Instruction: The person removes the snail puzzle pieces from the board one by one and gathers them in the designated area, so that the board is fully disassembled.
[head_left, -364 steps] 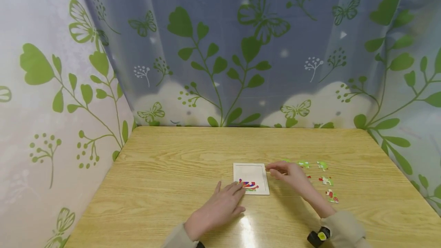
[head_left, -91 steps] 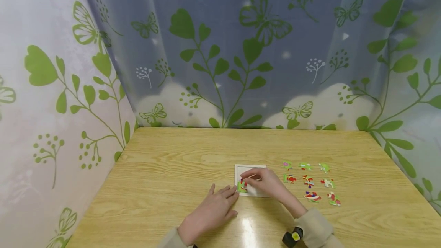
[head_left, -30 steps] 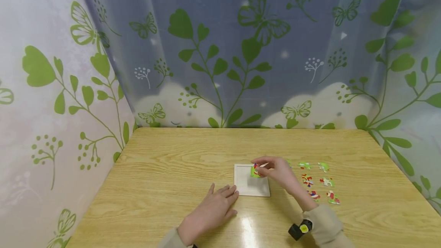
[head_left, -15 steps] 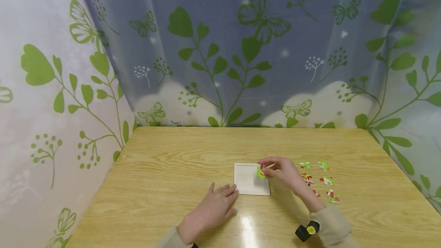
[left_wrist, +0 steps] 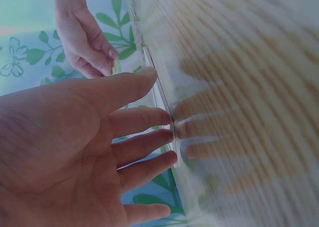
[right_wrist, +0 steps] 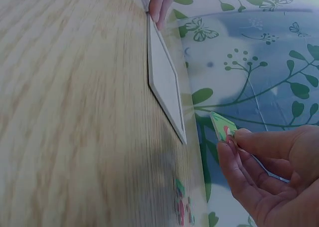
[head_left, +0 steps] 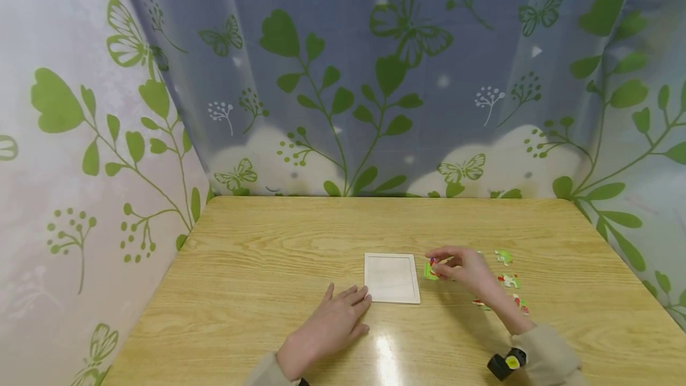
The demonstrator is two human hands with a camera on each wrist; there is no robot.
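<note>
My right hand (head_left: 465, 270) pinches a green and red jigsaw piece (head_left: 430, 270) between thumb and fingertips, just right of the white puzzle tray (head_left: 366, 279). In the right wrist view the piece (right_wrist: 222, 127) tilts above the table, its green side outward. The tray's inside shows plain white, without pieces. My left hand (head_left: 328, 326) lies with fingers spread, fingertips at the tray's lower left corner. From the left wrist, the straight fingers of the left hand (left_wrist: 75, 127) touch the tray's edge. Several loose jigsaw pieces (head_left: 510, 280) lie under and beyond my right forearm, partly hidden.
The wooden table (head_left: 257, 255) reaches back to a patterned curtain (head_left: 332, 76) with leaves and butterflies. A similar curtain hangs on each side. A black wrist device (head_left: 504, 365) sits at my right cuff.
Earlier the tray held pieces at its lower left. My right hand has lifted the last one out and carried it right, past the tray's edge. My left hand stays by the tray.
</note>
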